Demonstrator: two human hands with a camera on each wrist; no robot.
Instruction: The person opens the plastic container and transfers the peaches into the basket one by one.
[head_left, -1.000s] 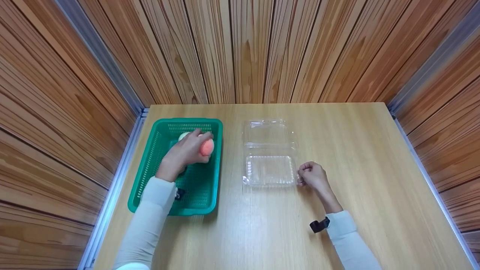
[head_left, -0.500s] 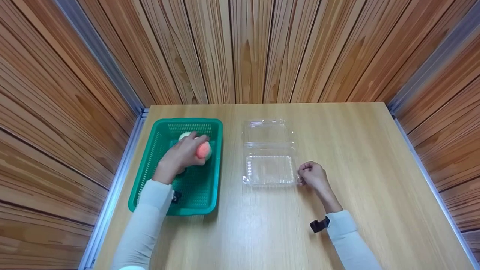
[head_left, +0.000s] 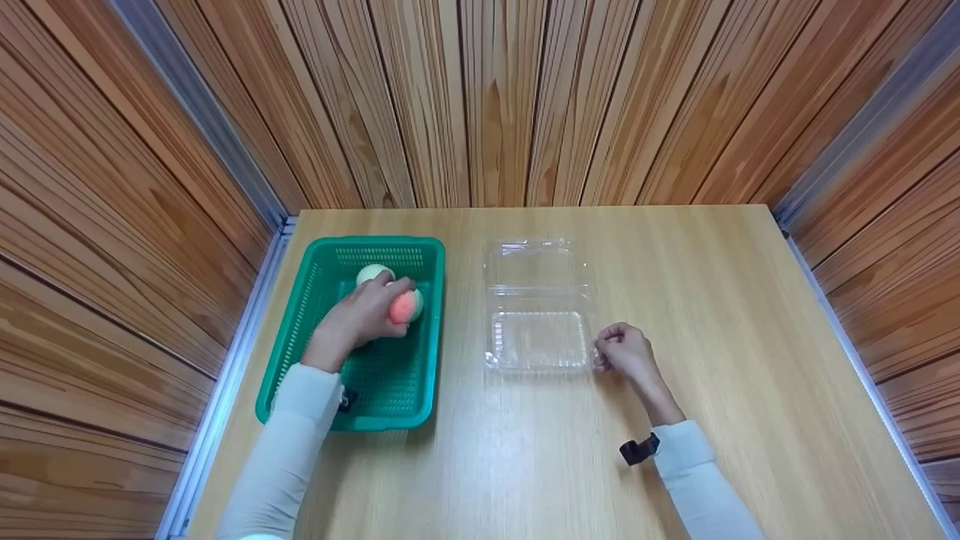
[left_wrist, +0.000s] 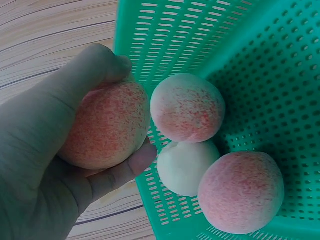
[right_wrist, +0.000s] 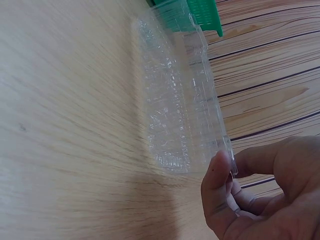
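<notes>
My left hand (head_left: 361,309) is over the green plastic basket (head_left: 436,352) and grips a pink peach (left_wrist: 111,125), with the thumb and fingers curled round it. In the left wrist view, a pink-speckled peach (left_wrist: 188,108), a pale peach (left_wrist: 187,169) and a redder peach (left_wrist: 242,193) lie close together in the basket. The head view shows one pale peach (head_left: 374,274) just beyond the left hand; the hand hides others. My right hand (head_left: 625,349) pinches the right edge of a clear plastic clamshell box (right_wrist: 165,100) between thumb and fingers. The box's lid (head_left: 536,264) lies folded back.
Basket and box stand side by side on a light wooden table (head_left: 510,465). Wood-plank walls (head_left: 499,105) rise behind and at both sides. A small black wrist camera (head_left: 639,451) sits at the right cuff.
My left hand has shifted slightly left and toward the body with the peach, uncovering more of the pale peach. The right hand and the box have stayed in place.
</notes>
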